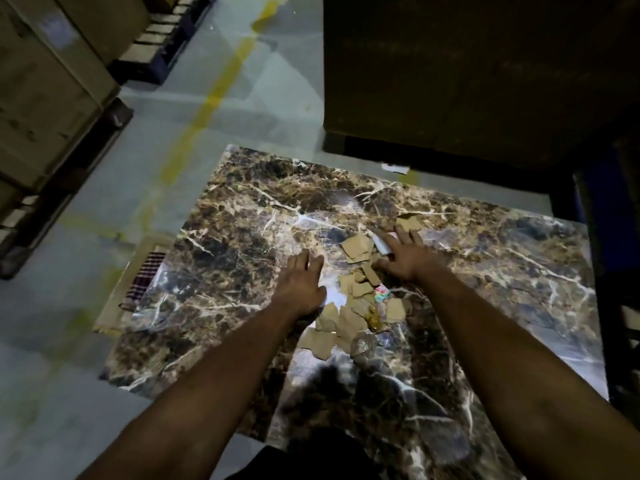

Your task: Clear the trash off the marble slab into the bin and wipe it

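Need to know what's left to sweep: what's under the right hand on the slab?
A white paper strip sticks out from beneath the right hand, flat on the marble slab beside cardboard scraps. Whatever lies under the palm is covered.

torn cardboard scraps (349, 306) heaped mid-slab — dark veined marble slab (221, 271).

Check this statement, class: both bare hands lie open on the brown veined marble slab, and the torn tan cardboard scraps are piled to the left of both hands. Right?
Not quite. The head view shows the torn tan cardboard scraps between the hands: left hand, right hand. Both do lie open on the brown veined marble slab.
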Demonstrator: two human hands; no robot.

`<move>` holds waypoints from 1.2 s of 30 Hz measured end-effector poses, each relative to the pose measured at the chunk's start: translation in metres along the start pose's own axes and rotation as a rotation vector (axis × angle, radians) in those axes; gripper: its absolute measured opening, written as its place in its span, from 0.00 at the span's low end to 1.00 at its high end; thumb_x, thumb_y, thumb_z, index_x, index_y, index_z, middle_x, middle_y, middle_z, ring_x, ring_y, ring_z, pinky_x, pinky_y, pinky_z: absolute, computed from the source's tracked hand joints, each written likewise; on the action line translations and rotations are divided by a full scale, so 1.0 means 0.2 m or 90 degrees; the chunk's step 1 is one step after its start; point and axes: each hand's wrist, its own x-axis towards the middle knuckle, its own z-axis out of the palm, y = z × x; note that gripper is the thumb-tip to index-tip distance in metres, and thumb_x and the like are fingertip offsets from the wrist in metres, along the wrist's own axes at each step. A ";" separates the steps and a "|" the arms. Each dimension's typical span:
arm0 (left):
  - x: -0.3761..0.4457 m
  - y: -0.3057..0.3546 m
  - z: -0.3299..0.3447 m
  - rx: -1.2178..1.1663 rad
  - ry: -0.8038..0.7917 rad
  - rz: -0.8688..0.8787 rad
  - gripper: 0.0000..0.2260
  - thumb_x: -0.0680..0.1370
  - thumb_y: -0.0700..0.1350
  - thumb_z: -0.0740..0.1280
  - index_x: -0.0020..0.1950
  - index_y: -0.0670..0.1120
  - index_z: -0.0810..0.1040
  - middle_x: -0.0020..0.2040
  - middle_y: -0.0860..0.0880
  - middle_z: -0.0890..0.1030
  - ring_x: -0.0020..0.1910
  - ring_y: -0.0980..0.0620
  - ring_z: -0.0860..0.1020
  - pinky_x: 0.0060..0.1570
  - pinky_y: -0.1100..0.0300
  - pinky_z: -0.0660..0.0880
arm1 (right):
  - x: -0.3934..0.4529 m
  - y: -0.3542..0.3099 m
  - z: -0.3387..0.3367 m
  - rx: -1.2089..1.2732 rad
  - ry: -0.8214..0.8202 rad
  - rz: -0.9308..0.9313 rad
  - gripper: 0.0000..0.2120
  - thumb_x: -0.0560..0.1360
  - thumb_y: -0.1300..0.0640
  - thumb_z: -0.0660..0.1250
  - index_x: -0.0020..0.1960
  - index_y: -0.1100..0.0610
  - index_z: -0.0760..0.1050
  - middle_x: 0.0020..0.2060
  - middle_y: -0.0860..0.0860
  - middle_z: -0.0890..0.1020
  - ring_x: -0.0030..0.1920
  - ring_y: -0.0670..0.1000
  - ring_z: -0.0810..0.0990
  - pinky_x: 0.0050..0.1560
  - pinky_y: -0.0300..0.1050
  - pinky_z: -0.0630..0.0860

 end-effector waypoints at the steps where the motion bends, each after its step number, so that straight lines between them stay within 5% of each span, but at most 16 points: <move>1: -0.01 -0.01 0.02 0.001 0.004 0.006 0.32 0.78 0.54 0.64 0.79 0.49 0.58 0.79 0.40 0.56 0.75 0.37 0.57 0.72 0.43 0.63 | -0.02 -0.02 0.03 -0.012 0.003 -0.011 0.39 0.77 0.31 0.57 0.82 0.41 0.45 0.83 0.50 0.44 0.81 0.63 0.44 0.77 0.68 0.52; 7: -0.13 -0.06 0.05 -0.135 0.044 0.036 0.29 0.80 0.54 0.60 0.80 0.49 0.60 0.80 0.44 0.61 0.77 0.41 0.59 0.74 0.43 0.61 | -0.21 -0.17 0.20 -0.027 0.156 -0.089 0.25 0.83 0.40 0.53 0.79 0.44 0.60 0.79 0.51 0.63 0.75 0.61 0.62 0.71 0.62 0.61; 13: -0.42 -0.25 0.11 -0.192 0.157 -0.129 0.27 0.80 0.53 0.62 0.78 0.50 0.62 0.75 0.46 0.66 0.74 0.42 0.62 0.70 0.41 0.65 | -0.21 -0.45 0.23 0.036 0.275 -0.228 0.20 0.82 0.48 0.59 0.70 0.54 0.72 0.63 0.58 0.78 0.63 0.62 0.71 0.57 0.58 0.73; 20: -0.76 -0.40 0.18 -0.156 0.297 -0.573 0.36 0.77 0.58 0.64 0.80 0.45 0.58 0.80 0.36 0.56 0.79 0.33 0.53 0.76 0.39 0.52 | -0.24 -0.88 0.41 -0.076 0.144 -0.424 0.21 0.82 0.45 0.60 0.73 0.48 0.69 0.68 0.52 0.73 0.68 0.58 0.68 0.59 0.57 0.71; 24: -0.84 -0.55 0.23 -0.212 0.225 -0.725 0.40 0.78 0.61 0.61 0.82 0.44 0.49 0.81 0.35 0.50 0.80 0.33 0.47 0.77 0.38 0.46 | -0.28 -1.04 0.51 -0.112 0.110 -0.457 0.22 0.82 0.45 0.61 0.74 0.46 0.66 0.70 0.51 0.71 0.69 0.59 0.68 0.59 0.57 0.70; 36: -0.62 -0.20 0.25 -0.193 0.147 -0.340 0.33 0.85 0.61 0.49 0.83 0.45 0.44 0.83 0.45 0.41 0.81 0.46 0.38 0.78 0.47 0.39 | -0.37 -0.84 0.45 -0.120 0.125 -0.342 0.24 0.81 0.46 0.61 0.76 0.48 0.66 0.74 0.53 0.68 0.73 0.58 0.64 0.65 0.57 0.64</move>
